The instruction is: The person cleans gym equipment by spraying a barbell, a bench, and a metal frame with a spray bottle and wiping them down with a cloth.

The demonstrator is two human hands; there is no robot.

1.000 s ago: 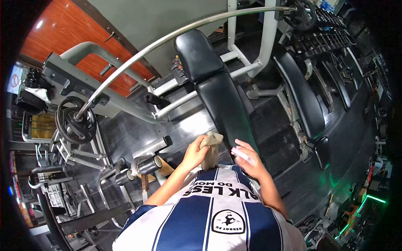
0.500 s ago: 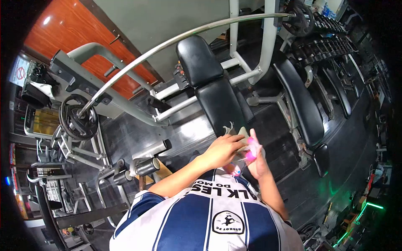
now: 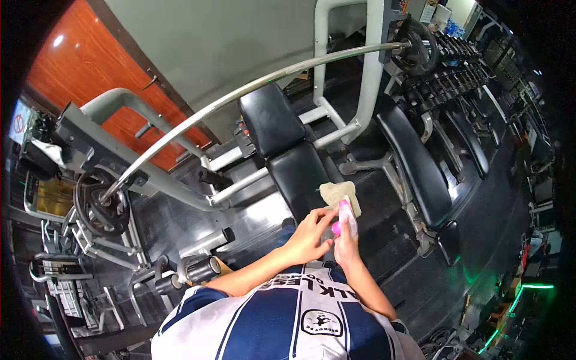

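Observation:
My right hand [image 3: 347, 243] is closed around a small clear bottle [image 3: 349, 223] with bright pink parts, one at its top and one at its side. A pale yellowish cloth [image 3: 338, 193] hangs beyond the bottle, at the fingertips of that hand; how it is held is hidden. My left hand [image 3: 310, 235] is just left of the bottle, its fingers apart and their tips close to the pink parts. Whether they touch the bottle is unclear.
A black padded bench [image 3: 297, 174] stands ahead under a long barbell [image 3: 258, 81] with plates at both ends. Another black bench [image 3: 420, 168] is to the right, near a dumbbell rack [image 3: 447, 84]. Padded rollers [image 3: 203, 269] are at left; a reddish door [image 3: 72, 60] is behind.
My left hand has drawn back and opened away from the bottle and cloth. The cloth now hangs more spread out. The view has shifted slightly.

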